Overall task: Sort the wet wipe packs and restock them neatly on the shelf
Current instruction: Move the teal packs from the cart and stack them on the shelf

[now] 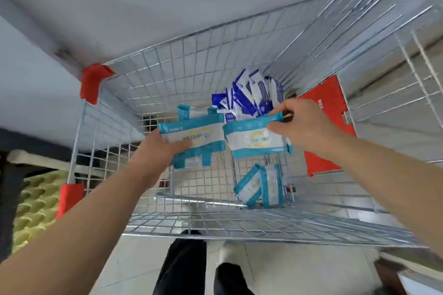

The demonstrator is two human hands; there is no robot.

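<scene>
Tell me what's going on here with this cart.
A person has both hands inside a wire cart. The left hand holds a small stack of teal wipe packs, and the right hand pinches another teal pack by its upper edge. Dark blue packs lie piled at the far end, and two more teal packs lean near the front.

A wire cart (191, 67) stands on pale floor tiles (287, 270). Beyond it rises a plain grey wall (143, 7). To its left lies a yellow-green dimpled mat (36, 203), and to its right a red board (332, 100).
</scene>
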